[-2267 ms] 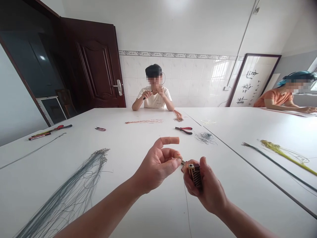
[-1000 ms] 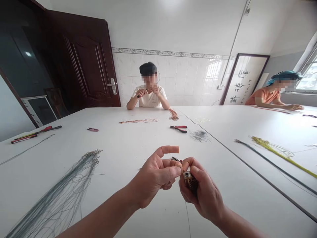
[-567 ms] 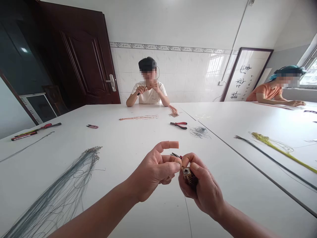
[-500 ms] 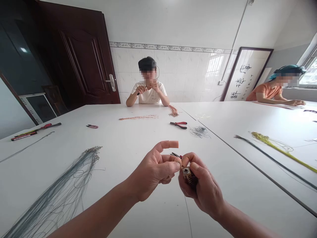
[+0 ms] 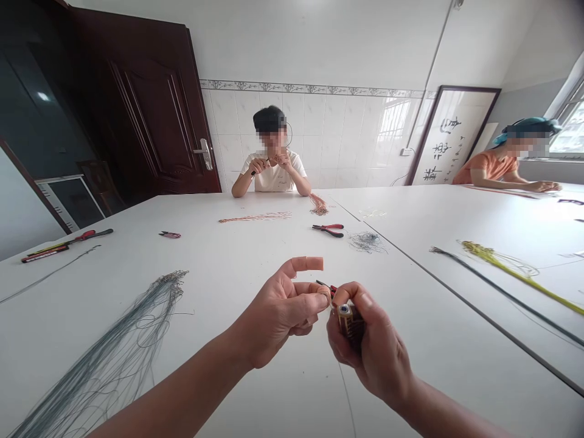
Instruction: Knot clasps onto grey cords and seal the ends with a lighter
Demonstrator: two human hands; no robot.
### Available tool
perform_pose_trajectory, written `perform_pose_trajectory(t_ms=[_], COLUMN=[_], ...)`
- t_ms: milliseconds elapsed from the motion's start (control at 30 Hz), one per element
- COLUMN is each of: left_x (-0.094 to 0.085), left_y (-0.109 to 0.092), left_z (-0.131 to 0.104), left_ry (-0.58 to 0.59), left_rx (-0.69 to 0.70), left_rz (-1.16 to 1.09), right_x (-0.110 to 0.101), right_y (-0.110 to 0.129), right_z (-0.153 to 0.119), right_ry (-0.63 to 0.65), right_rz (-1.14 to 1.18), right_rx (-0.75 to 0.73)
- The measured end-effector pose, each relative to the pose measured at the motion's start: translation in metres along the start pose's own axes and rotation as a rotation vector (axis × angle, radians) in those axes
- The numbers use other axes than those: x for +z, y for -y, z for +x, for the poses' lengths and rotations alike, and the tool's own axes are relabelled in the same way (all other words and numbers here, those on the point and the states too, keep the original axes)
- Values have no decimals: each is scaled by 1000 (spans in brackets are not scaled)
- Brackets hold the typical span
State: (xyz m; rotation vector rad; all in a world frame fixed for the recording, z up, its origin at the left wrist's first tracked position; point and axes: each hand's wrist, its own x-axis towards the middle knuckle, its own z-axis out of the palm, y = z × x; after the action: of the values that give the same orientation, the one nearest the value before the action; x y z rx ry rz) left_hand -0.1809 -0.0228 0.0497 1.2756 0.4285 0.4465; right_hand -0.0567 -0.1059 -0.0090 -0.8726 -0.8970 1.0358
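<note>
My left hand is pinched at thumb and middle finger on something too small to make out, its taped index finger stretched out above. Close on its right, my right hand wraps round a small dark and gold block with a round opening on top. A thin wire runs down over the table below my hands. Behind my fingertips shows part of a red and black tool. A bundle of grey-green wires lies to the left.
On the white table lie red-handled pliers, small snips, a grey wire tangle, orange strands and a yellow bundle. One person sits opposite, another at the far right.
Both hands have shifted very slightly left. The block in my right hand has turned a little. My left hand's pinch stays closed.
</note>
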Motion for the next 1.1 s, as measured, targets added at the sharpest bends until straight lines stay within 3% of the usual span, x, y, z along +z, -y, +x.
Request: perform_pose_trajectory(t_ms=[167, 300, 533, 1100], left_x=[0, 0, 1, 3], left_y=[-7, -9, -5, -1], left_z=[-2, -3, -5, -1], left_ry=[-38, -78, -66, -7], left_rx=[73, 107, 93, -9], left_rz=[46, 98, 139, 61], right_x=[-3, -9, -10, -8], right_y=[5, 8, 2, 3], right_z=[7, 3, 0, 0], right_ry=[-99, 23, 135, 139], right_rz=[41, -51, -96, -22], right_rx=[-55, -118, -30, -23])
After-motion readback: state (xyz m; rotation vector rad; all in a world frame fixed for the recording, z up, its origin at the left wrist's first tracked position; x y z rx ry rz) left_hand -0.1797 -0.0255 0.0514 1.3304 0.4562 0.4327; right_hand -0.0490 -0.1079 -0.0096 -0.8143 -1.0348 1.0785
